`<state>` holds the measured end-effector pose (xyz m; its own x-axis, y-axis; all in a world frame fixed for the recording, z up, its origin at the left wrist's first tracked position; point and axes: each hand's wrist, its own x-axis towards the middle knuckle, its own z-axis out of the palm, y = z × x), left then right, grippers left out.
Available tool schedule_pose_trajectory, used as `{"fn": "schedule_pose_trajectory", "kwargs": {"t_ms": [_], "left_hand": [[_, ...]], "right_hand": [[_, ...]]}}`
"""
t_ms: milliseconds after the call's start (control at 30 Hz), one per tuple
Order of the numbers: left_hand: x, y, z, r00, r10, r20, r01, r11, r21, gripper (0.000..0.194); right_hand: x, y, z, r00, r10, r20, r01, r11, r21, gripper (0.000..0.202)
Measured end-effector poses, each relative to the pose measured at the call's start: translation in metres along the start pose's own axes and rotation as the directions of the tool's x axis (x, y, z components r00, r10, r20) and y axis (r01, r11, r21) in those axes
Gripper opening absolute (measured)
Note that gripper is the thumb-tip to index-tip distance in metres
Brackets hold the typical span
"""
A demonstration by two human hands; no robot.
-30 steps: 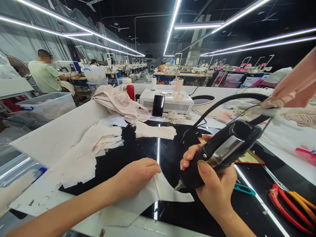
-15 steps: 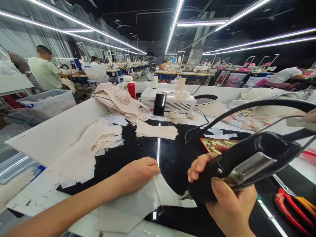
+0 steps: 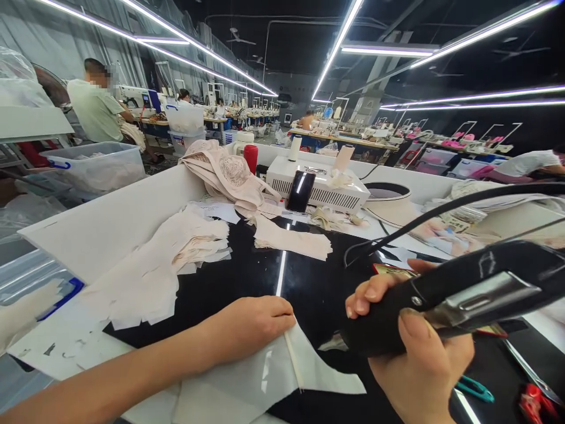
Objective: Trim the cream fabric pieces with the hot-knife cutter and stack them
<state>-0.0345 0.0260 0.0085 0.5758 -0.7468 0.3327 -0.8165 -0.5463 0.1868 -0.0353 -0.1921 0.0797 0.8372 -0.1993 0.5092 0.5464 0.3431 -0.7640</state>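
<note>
My left hand (image 3: 260, 327) is closed at the top edge of a white fabric piece (image 3: 326, 368), its thumb and fingers pressed together there. A narrow pale strip (image 3: 293, 359) runs down across the fabric, which lies over the black tabletop (image 3: 247, 277). My right hand (image 3: 415, 353) is wrapped around a black corded handheld tool (image 3: 481, 282) with a metal lever on its side. The tool's metal tip (image 3: 333, 343) is blurred and points left over the fabric's right edge; whether it touches I cannot tell.
Stacked pale fabric pieces (image 3: 163, 265) lie left, with another small stack (image 3: 291, 237) ahead. Behind stand a phone (image 3: 301, 191) and a white vented box (image 3: 320, 182). The tool's cable (image 3: 459, 206) arches right. Teal snips (image 3: 474, 388) and red-handled scissors (image 3: 536, 403) lie at lower right.
My view has turned, so the scene sits further right. The tool's tip, at the fabric's lower right edge before, has shifted up and left relative to the fabric. My left hand keeps its hold.
</note>
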Motion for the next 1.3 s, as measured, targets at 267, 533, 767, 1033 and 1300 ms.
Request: {"fn": "schedule_pose_trajectory", "kwargs": {"t_ms": [267, 533, 767, 1033, 1300], "left_hand": [[-0.004, 0.000, 0.003, 1.000, 0.005, -0.018, -0.005, 1.000, -0.013, 0.024], [-0.005, 0.002, 0.001, 1.000, 0.009, -0.025, -0.009, 1.000, -0.027, 0.024], [-0.004, 0.004, 0.002, 0.999, 0.005, -0.048, -0.006, 1.000, -0.019, 0.030], [-0.005, 0.003, -0.001, 1.000, 0.004, -0.010, -0.004, 1.000, 0.000, 0.025], [-0.005, 0.002, 0.000, 1.000, 0.005, -0.028, -0.004, 1.000, 0.010, 0.021]], "right_hand": [[0.018, 0.034, 0.020, 1.000, 0.000, 0.021, 0.000, 1.000, 0.009, 0.043], [0.018, 0.037, 0.025, 1.000, -0.017, 0.022, 0.018, 1.000, -0.009, 0.044], [0.016, 0.039, 0.027, 1.000, -0.009, 0.022, 0.009, 1.000, -0.001, 0.046], [0.014, 0.033, 0.025, 1.000, -0.003, 0.024, 0.003, 1.000, 0.013, 0.040], [0.008, 0.031, 0.021, 0.999, -0.025, 0.034, 0.026, 0.999, -0.025, 0.037]]}}
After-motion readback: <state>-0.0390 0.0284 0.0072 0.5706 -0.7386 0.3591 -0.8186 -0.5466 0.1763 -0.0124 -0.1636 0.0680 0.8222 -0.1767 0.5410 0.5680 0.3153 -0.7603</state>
